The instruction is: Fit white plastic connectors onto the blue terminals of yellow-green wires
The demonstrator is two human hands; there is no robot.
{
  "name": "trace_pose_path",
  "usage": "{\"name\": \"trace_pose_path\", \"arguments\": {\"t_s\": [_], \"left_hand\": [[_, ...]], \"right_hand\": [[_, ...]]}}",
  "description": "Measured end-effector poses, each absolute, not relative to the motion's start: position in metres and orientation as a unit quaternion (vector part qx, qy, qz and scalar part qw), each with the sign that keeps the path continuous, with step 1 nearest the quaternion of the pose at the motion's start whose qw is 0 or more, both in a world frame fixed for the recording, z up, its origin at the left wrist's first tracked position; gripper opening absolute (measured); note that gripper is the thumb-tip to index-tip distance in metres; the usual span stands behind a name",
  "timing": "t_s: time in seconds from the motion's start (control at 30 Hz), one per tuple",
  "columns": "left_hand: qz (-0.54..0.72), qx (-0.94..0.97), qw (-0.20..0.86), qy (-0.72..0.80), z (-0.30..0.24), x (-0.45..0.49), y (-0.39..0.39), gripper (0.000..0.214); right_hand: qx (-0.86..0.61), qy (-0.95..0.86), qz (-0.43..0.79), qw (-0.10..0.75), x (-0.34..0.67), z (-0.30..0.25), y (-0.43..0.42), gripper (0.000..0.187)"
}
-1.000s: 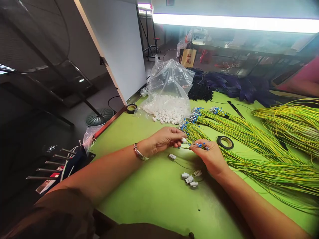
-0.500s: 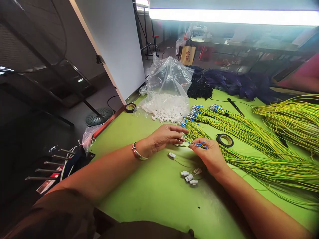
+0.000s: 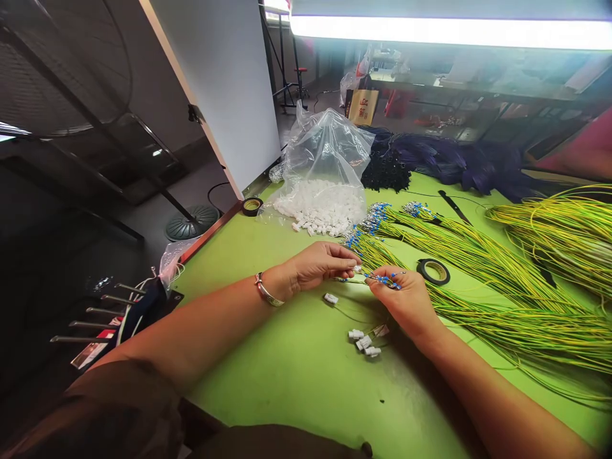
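Note:
My left hand [image 3: 321, 266] is closed, pinching a small white connector housing [image 3: 357, 269] between thumb and fingers. Close on its right, my right hand [image 3: 403, 295] is closed around several thin wires with blue-sleeved metal terminals [image 3: 386, 280]. One terminal end points at the white housing; whether it sits inside I cannot tell. Below my hands lies a loose white housing [image 3: 330, 298] on the green tabletop [image 3: 287, 376]. Several more white housings [image 3: 364, 342] are clustered nearer to me, with wires at them. Yellow-green wire bundles [image 3: 482, 268] with blue terminals stretch away to the right.
An open clear plastic bag [image 3: 325, 172] spills white housings behind my hands. One black tape roll [image 3: 433, 271] lies right of my hands, another [image 3: 252, 206] by the left edge. Dark wire bundles [image 3: 444, 156] lie at the back. A white panel [image 3: 224, 83] stands left.
My left fingers have closed together on the white housing, bringing it nearer to the terminals in my right hand. The whole view has shifted slightly.

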State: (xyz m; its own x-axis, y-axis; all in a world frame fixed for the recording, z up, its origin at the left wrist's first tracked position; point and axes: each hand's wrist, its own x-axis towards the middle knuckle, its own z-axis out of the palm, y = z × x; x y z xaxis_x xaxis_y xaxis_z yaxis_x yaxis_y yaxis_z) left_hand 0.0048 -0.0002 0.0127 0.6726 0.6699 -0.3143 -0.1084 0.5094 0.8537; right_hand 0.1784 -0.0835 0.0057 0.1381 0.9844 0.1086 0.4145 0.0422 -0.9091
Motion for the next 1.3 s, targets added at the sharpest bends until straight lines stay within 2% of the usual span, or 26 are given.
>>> {"name": "trace_pose_path", "arguments": {"t_s": [0.2,0.53,0.73,0.87,1.03,1.17,1.3], "left_hand": [[0.245,0.430,0.800,0.340,0.016,0.005,0.000,0.035],[0.218,0.474,0.785,0.333,0.019,0.002,-0.002,0.029],[0.240,0.495,0.761,0.343,0.019,0.006,-0.008,0.027],[0.273,0.443,0.775,0.358,0.015,0.012,-0.015,0.031],[0.296,0.429,0.769,0.369,0.010,0.016,-0.020,0.032],[0.278,0.467,0.756,0.364,0.008,0.015,-0.018,0.030],[0.226,0.515,0.754,0.339,0.008,0.008,-0.008,0.027]], "right_hand": [[-0.605,-0.583,0.334,0.426,0.179,0.004,-0.085,0.010],[-0.615,-0.586,0.329,0.413,0.179,0.005,-0.085,0.010],[-0.594,-0.592,0.338,0.428,0.178,0.005,-0.085,0.011],[-0.581,-0.596,0.338,0.440,0.178,0.004,-0.084,0.012],[-0.592,-0.613,0.330,0.406,0.176,0.006,-0.085,0.016],[-0.595,-0.632,0.326,0.376,0.175,0.007,-0.085,0.016],[-0.577,-0.614,0.380,0.381,0.180,0.009,-0.084,0.020]]}}
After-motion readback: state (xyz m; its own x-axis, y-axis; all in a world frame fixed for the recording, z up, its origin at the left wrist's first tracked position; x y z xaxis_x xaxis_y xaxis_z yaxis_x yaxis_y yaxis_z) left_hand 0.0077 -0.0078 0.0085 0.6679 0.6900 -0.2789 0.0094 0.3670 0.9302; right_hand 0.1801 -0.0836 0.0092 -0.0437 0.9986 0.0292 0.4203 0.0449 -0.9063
